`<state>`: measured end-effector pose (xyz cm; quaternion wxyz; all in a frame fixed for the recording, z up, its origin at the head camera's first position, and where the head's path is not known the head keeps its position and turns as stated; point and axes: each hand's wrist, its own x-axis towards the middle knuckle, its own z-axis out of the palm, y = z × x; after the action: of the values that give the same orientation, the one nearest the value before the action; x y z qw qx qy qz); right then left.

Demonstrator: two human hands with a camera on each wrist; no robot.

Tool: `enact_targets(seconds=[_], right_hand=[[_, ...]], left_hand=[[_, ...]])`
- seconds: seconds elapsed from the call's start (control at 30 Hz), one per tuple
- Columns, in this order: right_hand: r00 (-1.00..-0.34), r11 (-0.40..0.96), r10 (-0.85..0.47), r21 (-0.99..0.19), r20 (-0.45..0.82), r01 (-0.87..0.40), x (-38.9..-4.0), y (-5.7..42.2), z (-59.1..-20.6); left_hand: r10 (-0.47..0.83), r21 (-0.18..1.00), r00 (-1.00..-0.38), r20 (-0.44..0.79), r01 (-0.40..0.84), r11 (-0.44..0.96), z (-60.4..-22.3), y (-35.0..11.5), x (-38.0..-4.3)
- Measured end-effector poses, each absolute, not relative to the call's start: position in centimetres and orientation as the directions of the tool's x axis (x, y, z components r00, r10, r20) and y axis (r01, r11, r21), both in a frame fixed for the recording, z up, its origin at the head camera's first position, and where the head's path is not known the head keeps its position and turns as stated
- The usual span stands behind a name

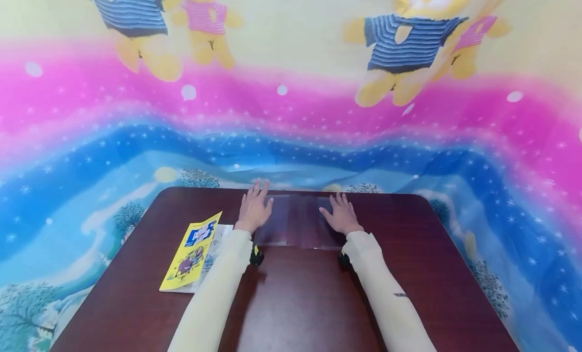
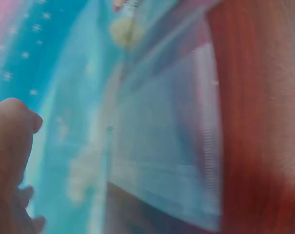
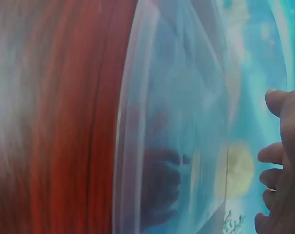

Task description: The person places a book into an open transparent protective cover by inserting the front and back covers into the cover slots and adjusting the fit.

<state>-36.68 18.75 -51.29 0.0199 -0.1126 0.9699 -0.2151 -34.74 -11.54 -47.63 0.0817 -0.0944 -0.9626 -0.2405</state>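
A clear plastic book cover (image 1: 300,223) lies spread flat near the far edge of the table. My left hand (image 1: 254,208) is over its left side, fingers straight and spread, with nothing in its grasp. Over the right side is my right hand (image 1: 342,215), its fingers also extended and holding nothing. In the left wrist view the glossy cover (image 2: 162,131) shows its near edge against the wood, with the left hand (image 2: 10,156) at the frame's side. The right wrist view shows the cover (image 3: 181,97) reflecting the backdrop and the fingers of the right hand (image 3: 288,156).
A book with a yellow cover (image 1: 193,251) lies left of my left forearm, its front cover lifted partly open over printed pages (image 1: 218,241). The dark red-brown table (image 1: 300,301) ends at a patterned cloth backdrop (image 1: 291,114). Black wrist devices (image 1: 256,255) sit under the sleeves.
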Motion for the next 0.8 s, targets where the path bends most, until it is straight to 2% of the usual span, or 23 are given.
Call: enact_targets(seconds=[0.2, 0.43, 0.6, 0.7, 0.8], right_hand=[[-0.96, 0.828, -0.281, -0.504, 0.004, -0.245, -35.9, 16.9, -50.7], [-0.884, 0.594, -0.462, -0.715, 0.071, -0.368, -34.4, 10.5, -48.9], [-0.836, 0.445, -0.544, -0.822, 0.067, -0.356, -32.1, 4.0, -48.2], [-0.835, 0.39, -0.551, -0.878, 0.02, -0.278, -30.6, 0.5, -48.7], [-0.847, 0.399, -0.53, -0.89, -0.025, -0.223, -29.2, -2.3, -49.5]], left_hand=[[0.072, 0.594, -0.984, 0.162, 0.155, 0.789, -44.3, -12.2, -33.2], [0.013, 0.638, -0.978, 0.207, 0.145, 0.756, -40.9, -18.5, -30.8], [-0.054, 0.626, -0.983, 0.174, 0.068, 0.777, -41.9, -25.1, -28.6], [-0.121, 0.634, -0.989, 0.085, -0.04, 0.773, -43.2, -27.8, -26.9], [-0.189, 0.629, -0.982, -0.003, -0.149, 0.763, -44.6, -29.5, -25.5]])
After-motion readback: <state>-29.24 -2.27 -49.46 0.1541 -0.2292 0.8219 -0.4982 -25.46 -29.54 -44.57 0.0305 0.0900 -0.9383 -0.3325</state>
